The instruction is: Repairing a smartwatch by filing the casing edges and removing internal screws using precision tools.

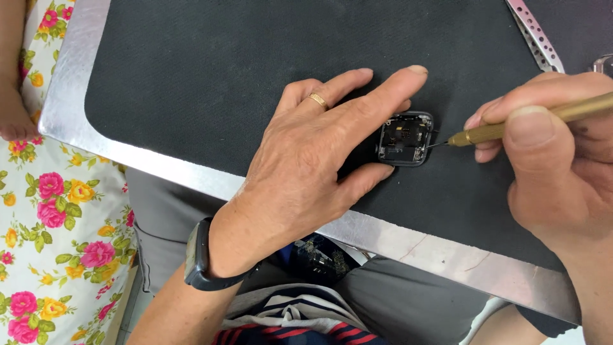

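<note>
bench (pixel 211 182): I see a silver-edged board across the lap | cover: black textured mat (pixel 223 76) over nearly all of it | on mat: small opened square device case (pixel 406 138), innards up | far right: perforated metal strip (pixel 535 35)

black mat (pixel 255 64), metal ruler (pixel 535 33), floral cloth (pixel 57 211)

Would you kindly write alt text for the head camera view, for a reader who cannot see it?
A left hand steadies a small opened watch case on a black mat, while the right hand holds a slim brass-coloured tool with its fine tip at the case's edge. The mat lies on a silver board across the person's lap.
</note>
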